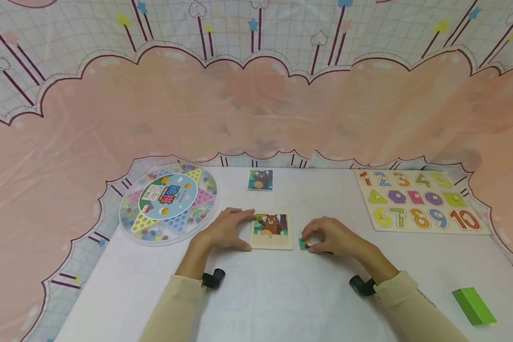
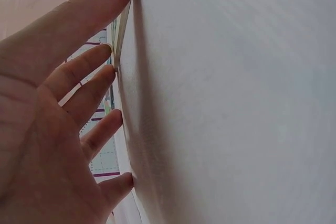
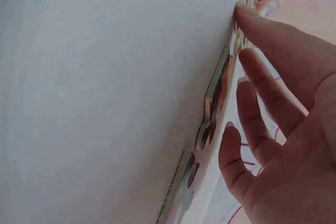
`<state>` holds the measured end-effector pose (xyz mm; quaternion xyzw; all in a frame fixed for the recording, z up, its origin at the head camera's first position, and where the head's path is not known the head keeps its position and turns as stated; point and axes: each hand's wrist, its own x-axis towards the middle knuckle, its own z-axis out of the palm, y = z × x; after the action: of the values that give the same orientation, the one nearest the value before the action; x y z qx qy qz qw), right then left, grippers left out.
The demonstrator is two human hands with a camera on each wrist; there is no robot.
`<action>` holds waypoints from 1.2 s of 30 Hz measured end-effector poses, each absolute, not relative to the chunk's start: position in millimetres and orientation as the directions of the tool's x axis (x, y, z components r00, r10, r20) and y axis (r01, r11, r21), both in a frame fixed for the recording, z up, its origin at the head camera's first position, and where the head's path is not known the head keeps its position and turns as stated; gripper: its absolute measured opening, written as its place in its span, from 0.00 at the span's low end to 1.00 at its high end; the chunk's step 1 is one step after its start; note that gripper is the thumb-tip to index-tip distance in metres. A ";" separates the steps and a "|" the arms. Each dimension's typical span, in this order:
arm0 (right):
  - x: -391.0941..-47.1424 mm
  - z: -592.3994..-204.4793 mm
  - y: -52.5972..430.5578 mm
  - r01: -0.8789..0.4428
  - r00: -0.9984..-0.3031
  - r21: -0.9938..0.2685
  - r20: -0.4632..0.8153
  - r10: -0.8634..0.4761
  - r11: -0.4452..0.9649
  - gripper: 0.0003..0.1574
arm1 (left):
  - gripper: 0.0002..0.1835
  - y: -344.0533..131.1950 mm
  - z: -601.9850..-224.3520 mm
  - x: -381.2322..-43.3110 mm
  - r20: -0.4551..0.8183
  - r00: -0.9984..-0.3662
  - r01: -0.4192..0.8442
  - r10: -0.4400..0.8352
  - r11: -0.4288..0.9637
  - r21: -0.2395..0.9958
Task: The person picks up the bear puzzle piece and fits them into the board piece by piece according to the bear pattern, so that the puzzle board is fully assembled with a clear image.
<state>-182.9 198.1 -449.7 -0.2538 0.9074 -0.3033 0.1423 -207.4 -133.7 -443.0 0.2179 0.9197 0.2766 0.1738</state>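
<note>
A small wooden jigsaw tray (image 1: 271, 243) with a bear picture lies on the white table, its upper part filled and a bare strip along the bottom. My left hand (image 1: 224, 230) rests at the tray's left side, thumb by the lower corner and index finger by the upper one. In the left wrist view the other fingers (image 2: 100, 135) are spread, tips down at the table. Just right of the tray, my right hand (image 1: 331, 236) pinches a small green-and-orange puzzle piece (image 1: 302, 244) between thumb and index finger. Below that hand, more loose puzzle pieces (image 3: 216, 85) lie flat, mostly hidden from the head view.
A bear picture card (image 1: 260, 180) lies behind the tray. To the left is a round Chinese checkers box (image 1: 168, 204); a number and shape board (image 1: 423, 202) lies at the back right. A green block (image 1: 473, 306) sits at the front right. Patterned cloth hangs behind the table.
</note>
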 end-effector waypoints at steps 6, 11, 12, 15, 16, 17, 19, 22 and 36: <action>-182.0 -448.8 198.6 -0.343 -0.844 -0.628 -0.121 -0.522 0.699 0.14 | 0.45 -133.9 -444.1 -208.6 -0.193 -0.841 0.322 0.505 0.754 0.572; -180.6 -444.0 198.9 -0.336 -0.856 -0.622 -0.111 -0.504 0.707 0.15 | 0.45 -134.0 -443.6 -209.0 -0.191 -0.839 0.324 0.510 0.749 0.578; -180.5 -442.9 199.4 -0.335 -0.859 -0.625 -0.106 -0.502 0.705 0.15 | 0.45 -134.0 -443.5 -209.0 -0.194 -0.839 0.321 0.509 0.750 0.578; -181.8 -439.3 201.3 -0.314 -0.864 -0.663 -0.097 -0.494 0.680 0.15 | 0.45 -133.8 -444.0 -209.1 -0.196 -0.840 0.318 0.506 0.752 0.578; -182.6 -438.2 201.9 -0.304 -0.866 -0.682 -0.093 -0.492 0.665 0.15 | 0.45 -133.8 -444.2 -209.0 -0.195 -0.840 0.319 0.506 0.752 0.578; -183.4 -436.9 202.2 -0.292 -0.866 -0.706 -0.091 -0.492 0.645 0.15 | 0.45 -133.8 -444.3 -209.0 -0.195 -0.841 0.318 0.505 0.752 0.578; -185.1 -434.5 202.7 -0.271 -0.865 -0.750 -0.085 -0.494 0.604 0.15 | 0.45 -133.7 -444.1 -208.7 -0.199 -0.841 0.312 0.503 0.752 0.581; -187.2 -431.7 201.6 -0.260 -0.859 -0.791 -0.072 -0.506 0.554 0.14 | 0.45 -133.8 -443.3 -208.3 -0.206 -0.844 0.299 0.496 0.753 0.586; -195.7 -428.4 176.4 -0.288 -0.856 -0.788 -0.043 -0.515 0.544 0.17 | 0.46 -133.7 -443.1 -209.1 -0.212 -0.844 0.296 0.493 0.757 0.582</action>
<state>-195.7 176.4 -428.4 -0.2312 0.8680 -0.4178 0.1362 -209.1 -133.7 -443.1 0.2145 0.9201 0.2745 0.1793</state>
